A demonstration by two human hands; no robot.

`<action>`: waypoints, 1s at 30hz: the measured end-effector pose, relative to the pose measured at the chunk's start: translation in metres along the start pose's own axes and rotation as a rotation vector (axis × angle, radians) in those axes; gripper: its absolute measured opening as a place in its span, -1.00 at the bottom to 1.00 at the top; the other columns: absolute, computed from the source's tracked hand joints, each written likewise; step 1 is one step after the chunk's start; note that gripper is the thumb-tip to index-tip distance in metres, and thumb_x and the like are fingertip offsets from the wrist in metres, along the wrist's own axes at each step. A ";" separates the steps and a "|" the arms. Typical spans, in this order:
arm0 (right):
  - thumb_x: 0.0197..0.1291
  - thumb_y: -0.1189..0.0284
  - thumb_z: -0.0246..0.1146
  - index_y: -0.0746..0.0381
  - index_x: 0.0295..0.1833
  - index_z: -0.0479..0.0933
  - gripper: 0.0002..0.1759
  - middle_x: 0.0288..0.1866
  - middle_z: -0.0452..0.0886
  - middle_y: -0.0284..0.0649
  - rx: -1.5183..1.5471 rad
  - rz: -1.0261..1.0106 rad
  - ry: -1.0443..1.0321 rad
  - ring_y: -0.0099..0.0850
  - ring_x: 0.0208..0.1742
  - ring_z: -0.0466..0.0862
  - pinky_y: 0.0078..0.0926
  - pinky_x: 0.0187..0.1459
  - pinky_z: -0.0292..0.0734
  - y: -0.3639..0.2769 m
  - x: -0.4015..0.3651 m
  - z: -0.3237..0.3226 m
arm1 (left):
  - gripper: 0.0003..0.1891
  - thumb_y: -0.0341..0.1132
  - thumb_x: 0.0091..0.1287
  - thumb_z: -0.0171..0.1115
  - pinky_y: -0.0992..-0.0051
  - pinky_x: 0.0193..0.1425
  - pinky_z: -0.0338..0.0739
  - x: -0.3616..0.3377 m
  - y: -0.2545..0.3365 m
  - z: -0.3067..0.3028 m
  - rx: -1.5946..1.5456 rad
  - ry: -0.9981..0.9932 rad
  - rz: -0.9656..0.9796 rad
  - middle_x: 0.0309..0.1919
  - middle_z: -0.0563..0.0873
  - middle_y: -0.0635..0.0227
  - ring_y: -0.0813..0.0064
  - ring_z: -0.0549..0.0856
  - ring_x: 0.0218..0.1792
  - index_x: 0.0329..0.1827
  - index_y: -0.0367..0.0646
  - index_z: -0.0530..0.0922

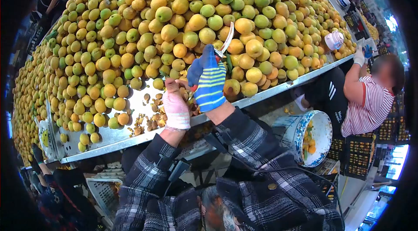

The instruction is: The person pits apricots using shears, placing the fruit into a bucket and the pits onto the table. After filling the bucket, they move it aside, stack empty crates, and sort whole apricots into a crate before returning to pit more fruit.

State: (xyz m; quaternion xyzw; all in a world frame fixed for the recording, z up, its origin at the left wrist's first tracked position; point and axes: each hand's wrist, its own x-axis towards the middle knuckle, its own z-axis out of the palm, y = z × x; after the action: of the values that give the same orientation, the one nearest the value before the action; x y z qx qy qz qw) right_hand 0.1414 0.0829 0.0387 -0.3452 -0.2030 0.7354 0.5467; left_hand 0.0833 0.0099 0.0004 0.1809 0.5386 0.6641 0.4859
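My right hand (210, 82), in a blue and yellow striped glove, is closed round the red handle of a curved knife (228, 38). Its blade points up over a heap of round yellow, orange and green fruits (183, 18). Beside it, my left hand (176, 105) wears a pale pink and white glove. The thumb is raised and the fingers look curled, but whatever lies in them is hidden. Small brown fruit scraps (150, 120) lie on the metal table (138, 96), just left of that hand.
A raised metal rim (287, 85) edges the table. Right of me stands a blue and white bucket (292, 133) with fruit pieces inside. A person in a striped shirt (368, 105) sits further right, near a white cup (334, 40). Crates (104, 194) stand below the table.
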 end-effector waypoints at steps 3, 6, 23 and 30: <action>0.36 -0.04 0.12 -0.05 -0.64 0.10 -0.42 -0.74 0.01 -0.53 0.242 0.155 0.001 -0.60 -0.77 0.05 -0.55 -0.68 -0.06 -0.006 0.010 -0.004 | -0.26 0.48 0.25 -0.11 0.59 -0.70 0.33 -0.003 0.009 0.005 -0.076 0.010 -0.037 -0.69 0.50 0.45 0.58 0.48 -0.74 -0.34 -0.13 0.50; 0.35 -0.09 0.09 -0.04 -0.64 0.11 -0.41 -0.71 0.01 -0.54 0.369 0.192 -0.038 -0.60 -0.75 0.06 -0.52 -0.66 0.00 -0.005 0.022 -0.011 | -0.22 0.52 0.24 -0.19 0.59 -0.71 0.34 -0.003 0.015 0.000 -0.054 -0.016 -0.069 -0.67 0.54 0.37 0.54 0.48 -0.75 -0.34 -0.16 0.50; 0.07 0.26 0.36 0.14 -0.01 0.51 -0.62 -0.39 0.63 -0.01 -1.437 -0.585 -0.625 0.00 -0.34 0.65 -0.12 -0.34 0.54 0.007 -0.012 -0.015 | -0.37 0.24 0.46 -0.15 0.58 -0.14 0.47 0.028 0.013 -0.040 0.115 0.009 0.178 -0.27 0.62 0.42 0.61 0.56 -0.24 0.01 -0.22 0.54; 0.10 0.28 0.32 0.24 -0.08 0.44 -0.64 -0.39 0.64 0.06 -1.552 -0.540 -0.622 0.04 -0.33 0.66 -0.07 -0.31 0.56 0.010 -0.011 -0.013 | -0.49 0.13 0.48 -0.05 0.53 -0.02 0.46 0.045 -0.018 -0.045 0.117 0.156 0.289 -0.25 0.64 0.39 0.55 0.57 -0.21 -0.10 -0.22 0.54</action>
State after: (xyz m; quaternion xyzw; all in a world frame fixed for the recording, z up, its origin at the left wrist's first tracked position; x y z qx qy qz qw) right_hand 0.1466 0.0682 0.0263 -0.3436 -0.8602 0.2961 0.2329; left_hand 0.0361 0.0226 -0.0448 0.2322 0.5808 0.7066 0.3308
